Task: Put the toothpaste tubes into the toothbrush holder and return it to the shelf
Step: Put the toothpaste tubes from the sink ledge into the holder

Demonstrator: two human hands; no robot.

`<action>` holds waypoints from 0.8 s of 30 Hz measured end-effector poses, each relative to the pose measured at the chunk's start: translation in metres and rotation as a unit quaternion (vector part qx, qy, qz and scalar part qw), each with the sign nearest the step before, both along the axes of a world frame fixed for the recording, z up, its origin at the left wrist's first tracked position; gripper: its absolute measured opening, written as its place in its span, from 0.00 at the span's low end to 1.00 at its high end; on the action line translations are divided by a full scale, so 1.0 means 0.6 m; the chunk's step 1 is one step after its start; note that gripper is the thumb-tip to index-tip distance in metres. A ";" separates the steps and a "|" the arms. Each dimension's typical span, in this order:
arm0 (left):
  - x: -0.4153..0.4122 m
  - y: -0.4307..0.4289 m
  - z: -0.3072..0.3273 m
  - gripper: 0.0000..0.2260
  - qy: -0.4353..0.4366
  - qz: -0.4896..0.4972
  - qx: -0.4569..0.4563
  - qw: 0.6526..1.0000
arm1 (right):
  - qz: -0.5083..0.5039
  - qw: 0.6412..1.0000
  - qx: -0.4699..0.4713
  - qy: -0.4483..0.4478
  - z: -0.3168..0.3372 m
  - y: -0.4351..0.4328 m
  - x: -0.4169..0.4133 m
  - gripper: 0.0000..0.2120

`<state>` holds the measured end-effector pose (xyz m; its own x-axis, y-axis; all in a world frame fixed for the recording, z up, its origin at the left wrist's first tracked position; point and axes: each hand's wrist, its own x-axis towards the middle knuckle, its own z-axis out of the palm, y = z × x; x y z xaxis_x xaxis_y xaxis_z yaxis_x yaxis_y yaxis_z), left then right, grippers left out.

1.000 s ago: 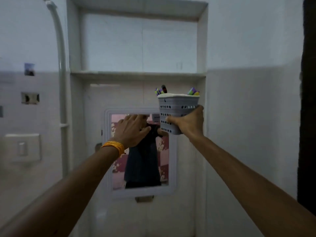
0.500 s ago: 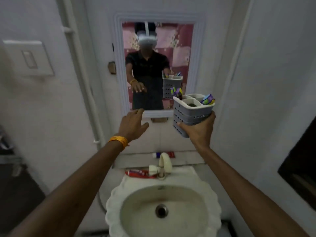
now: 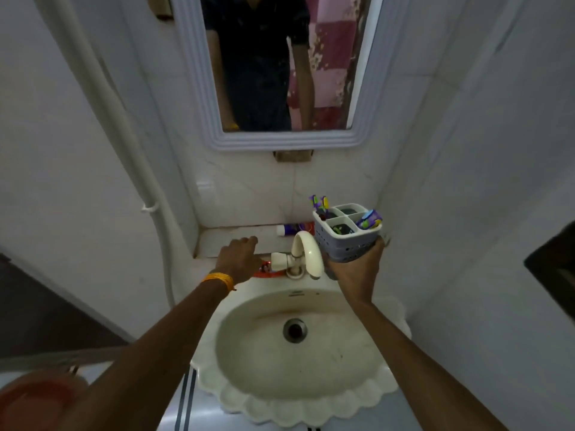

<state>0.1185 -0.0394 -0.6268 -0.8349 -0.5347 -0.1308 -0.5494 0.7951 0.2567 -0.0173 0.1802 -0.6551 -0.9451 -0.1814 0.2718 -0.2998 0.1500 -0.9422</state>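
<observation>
Nearest, the sink (image 3: 311,396). Right hand (image 3: 353,276) grips the 4-compartment toothbrush holder (image 3: 345,242) from below. Left hand (image 3: 239,259), fingers curled, covers a red toothpaste tube (image 3: 270,273). Another tube (image 3: 295,228) lies on the ledge (image 3: 217,241); lettering unreadable.

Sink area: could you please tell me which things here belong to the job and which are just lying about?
Job:
- holder, in the right hand
- toothpaste tube on the ledge
- red tube under the left hand

Lying about:
- tap
- sink
- mirror
- wall pipe
</observation>
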 end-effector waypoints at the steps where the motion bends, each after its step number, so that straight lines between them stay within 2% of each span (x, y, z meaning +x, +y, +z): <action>1: 0.000 -0.004 -0.014 0.26 -0.015 -0.002 -0.004 1.000 | 0.007 1.000 -0.004 -0.007 -0.009 0.000 0.000 0.56; 8: -0.007 -0.047 -0.104 0.24 -0.102 0.009 -0.006 0.995 | 0.013 0.998 0.015 -0.054 -0.096 -0.020 -0.029 0.58; 12: -0.009 -0.061 -0.126 0.23 -0.094 0.006 -0.046 0.994 | 0.009 0.999 0.033 -0.037 -0.126 -0.024 -0.033 0.58; 16: -0.009 -0.074 -0.140 0.23 -0.109 0.021 -0.047 0.993 | -0.007 0.999 0.034 -0.030 -0.146 -0.023 -0.033 0.58; 21: -0.013 -0.077 -0.152 0.21 -0.103 0.029 -0.063 0.992 | -0.007 0.996 -0.025 -0.084 -0.146 -0.026 -0.032 0.61; 24: -0.018 -0.077 -0.153 0.23 -0.133 0.021 -0.082 0.987 | -0.016 0.995 -0.031 -0.095 -0.147 -0.024 -0.028 0.60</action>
<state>0.1076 -0.0857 -0.7189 -0.7594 -0.6003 -0.2508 -0.6134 0.7892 -0.0317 -0.0343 0.1657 -0.7436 -0.9855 -0.1394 0.0972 -0.1113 0.0971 -0.9890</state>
